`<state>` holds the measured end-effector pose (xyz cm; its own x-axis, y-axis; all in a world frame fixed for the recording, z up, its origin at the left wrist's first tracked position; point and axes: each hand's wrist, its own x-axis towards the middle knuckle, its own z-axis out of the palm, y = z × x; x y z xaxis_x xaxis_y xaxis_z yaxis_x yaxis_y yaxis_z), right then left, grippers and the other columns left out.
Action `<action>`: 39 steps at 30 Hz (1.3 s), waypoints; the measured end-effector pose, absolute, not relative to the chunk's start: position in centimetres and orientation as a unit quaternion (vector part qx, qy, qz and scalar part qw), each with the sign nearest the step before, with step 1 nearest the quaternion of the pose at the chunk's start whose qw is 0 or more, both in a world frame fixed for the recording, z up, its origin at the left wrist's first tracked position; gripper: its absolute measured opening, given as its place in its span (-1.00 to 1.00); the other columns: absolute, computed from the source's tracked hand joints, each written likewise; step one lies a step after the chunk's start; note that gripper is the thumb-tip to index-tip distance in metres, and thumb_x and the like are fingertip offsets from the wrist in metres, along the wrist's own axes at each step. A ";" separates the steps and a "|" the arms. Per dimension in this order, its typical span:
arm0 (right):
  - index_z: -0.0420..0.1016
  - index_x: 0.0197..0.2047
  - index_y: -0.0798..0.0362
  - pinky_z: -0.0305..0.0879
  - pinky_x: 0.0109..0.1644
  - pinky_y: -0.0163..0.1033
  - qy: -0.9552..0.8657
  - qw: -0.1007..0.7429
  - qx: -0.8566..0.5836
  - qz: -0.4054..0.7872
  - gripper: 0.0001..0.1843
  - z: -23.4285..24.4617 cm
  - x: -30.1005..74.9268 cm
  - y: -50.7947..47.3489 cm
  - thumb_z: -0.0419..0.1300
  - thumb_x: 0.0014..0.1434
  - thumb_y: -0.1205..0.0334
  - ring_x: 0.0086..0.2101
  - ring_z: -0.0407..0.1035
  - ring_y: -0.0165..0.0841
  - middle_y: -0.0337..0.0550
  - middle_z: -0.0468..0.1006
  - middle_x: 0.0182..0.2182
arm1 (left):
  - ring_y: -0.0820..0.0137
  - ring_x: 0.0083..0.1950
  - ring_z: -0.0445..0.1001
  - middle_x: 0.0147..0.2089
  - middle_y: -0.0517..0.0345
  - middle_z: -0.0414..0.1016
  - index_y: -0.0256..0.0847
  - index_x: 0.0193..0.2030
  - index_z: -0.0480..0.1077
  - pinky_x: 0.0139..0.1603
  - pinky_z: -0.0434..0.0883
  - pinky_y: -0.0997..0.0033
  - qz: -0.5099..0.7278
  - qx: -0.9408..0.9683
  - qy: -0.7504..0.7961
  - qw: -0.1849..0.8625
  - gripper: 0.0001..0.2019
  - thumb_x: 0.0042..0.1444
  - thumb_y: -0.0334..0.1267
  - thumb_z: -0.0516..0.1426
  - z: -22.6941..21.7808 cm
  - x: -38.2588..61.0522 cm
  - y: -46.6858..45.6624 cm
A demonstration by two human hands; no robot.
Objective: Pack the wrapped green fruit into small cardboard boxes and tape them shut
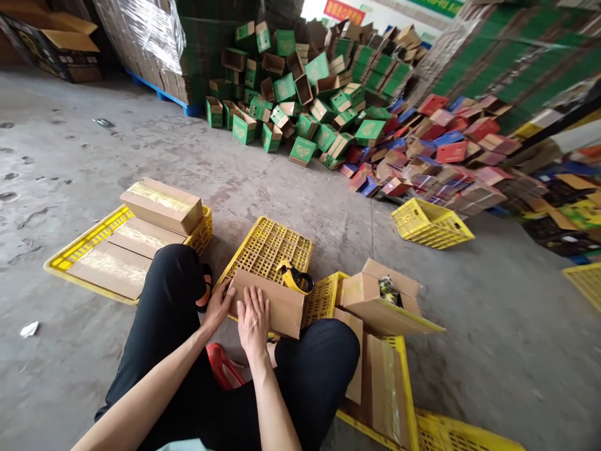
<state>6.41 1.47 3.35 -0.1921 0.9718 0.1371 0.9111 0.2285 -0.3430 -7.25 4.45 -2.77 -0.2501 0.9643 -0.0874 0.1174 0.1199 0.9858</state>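
Nearest, two bare forearms over knees in smooth black trousers, with a glimpse of a red plastic stool [220, 366] between them. Just ahead, right grip [253, 319] spread wide, fingers straight and together, palm flat on the top face of an oblong brown cardboard box [282, 307]; clasping nothing. At the box's left end, left grip [216, 308] loosely curved, fingertips against the end face, thumb on the upper edge, not closed round it. Box matt, plain and sharp-cornered, lying lengthwise between the knees against the near edge of a yellow crate [267, 247], perforated plastic lattice face up. Touching the box's far right corner, a yellow tape dispenser [292, 277] with a black roll-holder.

Just to the right, an open carton [375, 307], flaps raised, tilted on another yellow lattice crate [323, 297], with something green and yellow inside, too small to tell. Nearer on that side, flattened cardboard sheets [382, 388], one with a glossy tape strip. To the left, a shallow yellow tray [70, 257] bearing flat cartons and one closed long box [162, 205] with a shiny taped seam.

Farther right, a yellow basket [429, 222] tipped on the grey, pitted concrete floor [94, 156]. Beyond, a tumbled heap of small green boxes [300, 94], many open, with red and blue boxes [441, 147] beside it. Farthest left, a pallet stack [141, 31] under wrinkled clear film.
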 end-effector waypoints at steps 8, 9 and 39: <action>0.34 0.44 0.17 0.11 0.44 0.21 -0.657 0.205 -0.724 0.047 -0.28 0.7 16.0 -0.2 -0.26 0.54 -0.11 0.43 0.13 0.01 0.15 0.31 0.42 | 0.07 0.54 0.19 0.51 -0.10 0.25 -0.15 0.45 0.28 0.57 0.09 -0.04 0.468 0.537 0.624 0.323 -0.42 0.44 0.09 -0.02 -2.2 -6.9 3.8; 0.33 0.44 0.23 0.15 0.43 0.18 -0.634 0.227 -0.738 0.048 -0.23 0.2 16.7 -0.3 -0.27 0.53 -0.14 0.41 0.16 0.01 0.20 0.28 0.43 | 0.06 0.57 0.13 0.54 -0.09 0.19 -0.15 0.46 0.28 0.58 0.06 -0.04 0.461 0.555 0.624 0.300 -0.43 0.44 0.07 -0.02 -2.0 -6.9 3.7; 0.60 0.23 0.07 0.35 0.24 -0.01 -0.302 0.512 -0.702 0.393 -0.30 0.9 20.5 0.3 -0.02 0.35 -0.24 0.24 0.43 -0.04 0.12 0.63 0.14 | -0.01 0.65 -0.19 0.66 -0.08 -0.25 -0.09 0.64 -0.18 0.56 -0.09 -0.24 0.110 0.901 0.403 0.118 -0.13 0.33 0.03 0.14 0.6 8.2 0.3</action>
<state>20.49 0.35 0.86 0.5086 0.8260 -0.2429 0.0214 -0.2941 -0.9555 8.21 0.27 0.61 0.6500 0.7528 0.1035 0.7007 -0.6465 0.3018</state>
